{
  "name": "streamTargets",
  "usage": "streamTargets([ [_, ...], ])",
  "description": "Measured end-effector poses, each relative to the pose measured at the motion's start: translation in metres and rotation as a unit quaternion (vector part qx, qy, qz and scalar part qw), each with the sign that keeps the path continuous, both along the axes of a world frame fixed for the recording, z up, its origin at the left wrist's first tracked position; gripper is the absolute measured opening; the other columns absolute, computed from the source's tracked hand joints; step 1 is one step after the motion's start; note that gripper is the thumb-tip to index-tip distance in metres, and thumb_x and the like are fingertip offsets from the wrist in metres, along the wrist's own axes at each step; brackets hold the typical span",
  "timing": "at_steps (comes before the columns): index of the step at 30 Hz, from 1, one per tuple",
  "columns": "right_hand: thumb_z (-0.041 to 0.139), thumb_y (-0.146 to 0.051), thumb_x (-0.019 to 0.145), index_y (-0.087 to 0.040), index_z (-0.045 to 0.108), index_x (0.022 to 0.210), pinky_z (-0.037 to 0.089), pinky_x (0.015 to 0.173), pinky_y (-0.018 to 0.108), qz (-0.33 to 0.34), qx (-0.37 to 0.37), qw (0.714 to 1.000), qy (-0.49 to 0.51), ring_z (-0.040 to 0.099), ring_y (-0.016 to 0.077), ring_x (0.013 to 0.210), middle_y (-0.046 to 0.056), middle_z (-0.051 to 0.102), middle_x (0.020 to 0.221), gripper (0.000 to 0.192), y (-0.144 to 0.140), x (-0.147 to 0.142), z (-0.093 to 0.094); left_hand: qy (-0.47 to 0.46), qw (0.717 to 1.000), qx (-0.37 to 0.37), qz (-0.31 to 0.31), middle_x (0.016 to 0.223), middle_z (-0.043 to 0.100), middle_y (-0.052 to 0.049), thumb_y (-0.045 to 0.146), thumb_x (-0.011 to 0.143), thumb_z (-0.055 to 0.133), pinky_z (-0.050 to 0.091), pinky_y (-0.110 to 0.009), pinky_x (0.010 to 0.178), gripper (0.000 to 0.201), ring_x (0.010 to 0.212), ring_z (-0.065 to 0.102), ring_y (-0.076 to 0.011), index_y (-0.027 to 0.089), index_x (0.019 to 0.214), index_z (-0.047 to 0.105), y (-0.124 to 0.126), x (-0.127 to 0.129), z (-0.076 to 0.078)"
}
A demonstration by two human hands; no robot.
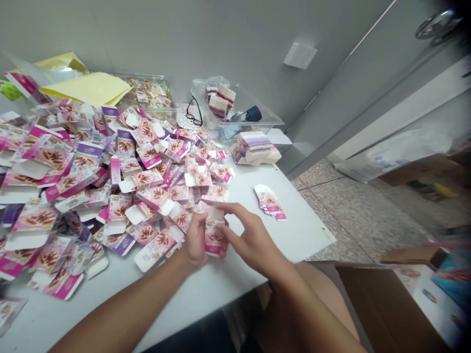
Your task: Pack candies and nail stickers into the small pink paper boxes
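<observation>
A small printed carton (pixel 214 239) sits between the hands at the heap's near right edge, above the counter (pixel 301 230). The left hand (pixel 197 239) is closed around it, thumb on one side, fingertips showing on the other. The right hand (pixel 246 236) is half open, thumb and forefinger parted at the carton's right; whether they touch it is unclear. One carton is held; the heap (pixel 147 177) holds too many to count. The held one is pale above, pink below, with a brown picture.
</observation>
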State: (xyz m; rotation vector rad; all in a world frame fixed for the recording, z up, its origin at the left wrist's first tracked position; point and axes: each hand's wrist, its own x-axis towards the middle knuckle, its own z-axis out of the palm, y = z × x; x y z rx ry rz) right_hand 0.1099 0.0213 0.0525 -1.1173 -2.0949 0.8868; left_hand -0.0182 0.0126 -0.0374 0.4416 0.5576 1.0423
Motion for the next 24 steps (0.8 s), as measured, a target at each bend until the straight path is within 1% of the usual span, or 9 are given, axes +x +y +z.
streamTargets([
  [2, 0.055, -0.02, 0.093, -0.023, 0.058, 0.12, 0.05, 0.087, 0.038, -0.003, 0.012, 1.0, 0.008, 0.062, 0.0219, 0.096, 0.008, 0.066, 0.108, 0.028, 0.0, -0.002, 0.0, -0.02, 1.0, 0.012, 0.012, 0.047, 0.056, -0.001, 0.065, 0.087, 0.033, 0.043, -0.028, 0.038, 0.059, 0.04, 0.056, -0.0186, 0.015, 0.087, 0.065, 0.0, 0.0, 0.002],
  [5, 0.053, -0.024, 0.095, -0.022, 0.067, 0.097, 0.05, 0.081, 0.037, 0.021, 0.007, 1.0, -0.004, 0.062, 0.021, 0.086, 0.006, 0.066, 0.089, 0.015, -0.001, -0.003, 0.003, -0.033, 0.998, 0.044, -0.007, 0.045, 0.055, -0.001, 0.077, 0.086, 0.025, 0.04, -0.027, 0.034, 0.075, 0.037, 0.055, -0.0185, 0.013, 0.091, 0.064, 0.0, 0.001, 0.003],
  [7, 0.052, -0.026, 0.095, -0.022, 0.068, 0.089, 0.051, 0.076, 0.034, 0.017, -0.026, 1.0, 0.0, 0.063, 0.02, 0.081, 0.005, 0.066, 0.086, 0.017, -0.001, -0.004, 0.004, -0.024, 0.998, 0.062, -0.024, 0.044, 0.056, -0.002, 0.08, 0.085, 0.02, 0.038, -0.026, 0.032, 0.082, 0.034, 0.054, -0.0182, 0.012, 0.093, 0.064, 0.0, 0.001, 0.002],
  [12, 0.056, -0.033, 0.093, -0.02, 0.065, 0.087, 0.05, 0.052, 0.027, -0.057, -0.135, 0.988, 0.045, 0.063, 0.0154, 0.059, 0.003, 0.066, 0.084, 0.017, -0.002, -0.007, 0.0, 0.001, 0.996, 0.081, -0.033, 0.046, 0.057, -0.003, 0.079, 0.086, 0.017, 0.04, -0.025, 0.034, 0.081, 0.035, 0.054, -0.017, 0.013, 0.087, 0.063, -0.002, 0.002, -0.001],
  [14, 0.057, -0.034, 0.093, -0.02, 0.065, 0.084, 0.051, 0.054, 0.028, -0.047, -0.148, 0.987, 0.045, 0.064, 0.0161, 0.06, 0.003, 0.067, 0.083, 0.018, 0.0, -0.006, 0.001, 0.009, 0.996, 0.082, -0.036, 0.047, 0.058, -0.003, 0.079, 0.086, 0.018, 0.04, -0.025, 0.033, 0.079, 0.035, 0.054, -0.0169, 0.014, 0.088, 0.062, -0.002, 0.003, -0.004],
  [17, 0.06, -0.03, 0.092, -0.021, 0.069, 0.082, 0.054, 0.075, 0.034, 0.013, -0.124, 0.992, 0.036, 0.067, 0.0203, 0.082, 0.005, 0.071, 0.091, 0.017, 0.003, 0.001, 0.006, 0.014, 0.995, 0.078, -0.058, 0.049, 0.059, -0.003, 0.08, 0.085, 0.015, 0.039, -0.025, 0.031, 0.082, 0.033, 0.053, -0.0171, 0.013, 0.092, 0.062, -0.003, 0.002, -0.009],
  [20, 0.064, -0.024, 0.09, -0.022, 0.073, 0.091, 0.048, 0.091, 0.04, 0.072, -0.075, 0.994, -0.017, 0.063, 0.0224, 0.096, 0.006, 0.072, 0.097, 0.009, 0.005, 0.008, 0.012, 0.019, 0.996, 0.074, -0.051, 0.046, 0.056, -0.002, 0.079, 0.086, 0.013, 0.038, -0.026, 0.031, 0.083, 0.032, 0.052, -0.0178, 0.012, 0.095, 0.061, -0.004, 0.002, -0.011],
  [22, 0.062, -0.021, 0.09, -0.022, 0.071, 0.096, 0.048, 0.086, 0.038, 0.087, -0.066, 0.993, -0.049, 0.063, 0.0206, 0.088, 0.005, 0.071, 0.091, 0.011, 0.004, 0.01, 0.013, 0.031, 0.996, 0.076, -0.041, 0.046, 0.055, 0.0, 0.076, 0.088, 0.015, 0.04, -0.026, 0.033, 0.08, 0.034, 0.054, -0.0184, 0.012, 0.097, 0.061, -0.004, 0.002, -0.01],
  [24, 0.059, -0.023, 0.092, -0.021, 0.069, 0.094, 0.051, 0.072, 0.033, 0.077, -0.101, 0.991, -0.032, 0.062, 0.0175, 0.073, 0.003, 0.068, 0.081, 0.01, 0.003, 0.011, 0.012, 0.041, 0.996, 0.075, -0.02, 0.05, 0.057, -0.001, 0.076, 0.088, 0.018, 0.044, -0.027, 0.039, 0.078, 0.041, 0.057, -0.0185, 0.013, 0.097, 0.062, -0.005, 0.003, -0.005],
])
